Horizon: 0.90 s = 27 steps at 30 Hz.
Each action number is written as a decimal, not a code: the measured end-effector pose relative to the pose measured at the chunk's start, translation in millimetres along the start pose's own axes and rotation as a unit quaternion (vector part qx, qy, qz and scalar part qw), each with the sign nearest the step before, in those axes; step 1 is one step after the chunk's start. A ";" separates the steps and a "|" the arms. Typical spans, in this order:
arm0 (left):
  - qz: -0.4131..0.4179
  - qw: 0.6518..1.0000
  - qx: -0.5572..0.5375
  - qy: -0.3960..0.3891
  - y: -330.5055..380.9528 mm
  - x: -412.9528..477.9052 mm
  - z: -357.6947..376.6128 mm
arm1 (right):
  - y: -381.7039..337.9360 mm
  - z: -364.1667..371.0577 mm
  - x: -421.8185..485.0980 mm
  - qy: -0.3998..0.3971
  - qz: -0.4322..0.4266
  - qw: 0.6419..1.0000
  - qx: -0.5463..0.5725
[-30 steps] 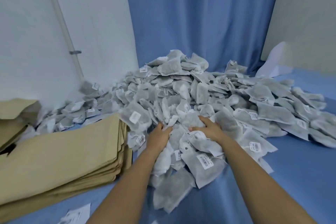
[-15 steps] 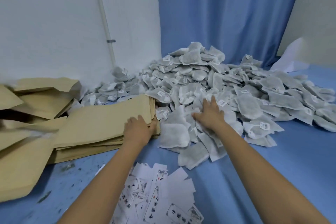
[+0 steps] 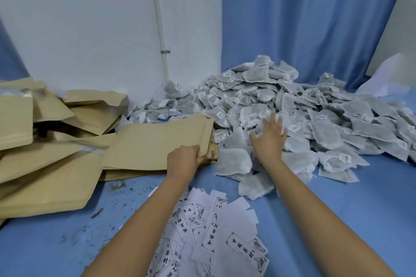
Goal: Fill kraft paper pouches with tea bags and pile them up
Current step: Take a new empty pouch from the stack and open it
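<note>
One kraft pouch (image 3: 155, 141) gripped by left hand (image 3: 185, 159); right hand (image 3: 270, 139) splayed over tea bags (image 3: 324, 119).

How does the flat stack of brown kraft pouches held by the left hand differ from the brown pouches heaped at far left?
The flat stack of brown kraft pouches lies neat and level; the heaped brown pouches lie tilted and overlapping. The left hand grips only the flat stack. Both are kraft paper.
</note>
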<state>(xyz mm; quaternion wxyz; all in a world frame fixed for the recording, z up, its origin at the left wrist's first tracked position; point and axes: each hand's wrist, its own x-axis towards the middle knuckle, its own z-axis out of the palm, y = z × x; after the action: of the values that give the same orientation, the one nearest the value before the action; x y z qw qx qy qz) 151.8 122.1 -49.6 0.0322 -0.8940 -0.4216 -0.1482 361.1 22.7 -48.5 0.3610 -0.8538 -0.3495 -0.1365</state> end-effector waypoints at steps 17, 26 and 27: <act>0.148 0.954 -0.202 0.163 -28.0 -89.2 -39.2 | -120.4 10.1 -89.0 -0.316 0.256 0.721 0.561; -0.012 0.985 -0.171 0.014 -18.8 -70.5 -59.0 | -118.1 15.1 -112.8 -0.381 0.260 0.527 0.714; -0.017 0.980 -0.196 0.012 -19.9 -70.1 -60.4 | -115.1 16.2 -112.7 -0.383 0.255 0.519 0.720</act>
<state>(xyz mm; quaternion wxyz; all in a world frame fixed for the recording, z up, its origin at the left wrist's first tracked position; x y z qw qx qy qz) 80.2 71.7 -13.8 -0.1410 -0.8737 -0.3996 -0.2389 199.8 35.0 -54.7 0.7032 -0.3241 -0.2001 0.6004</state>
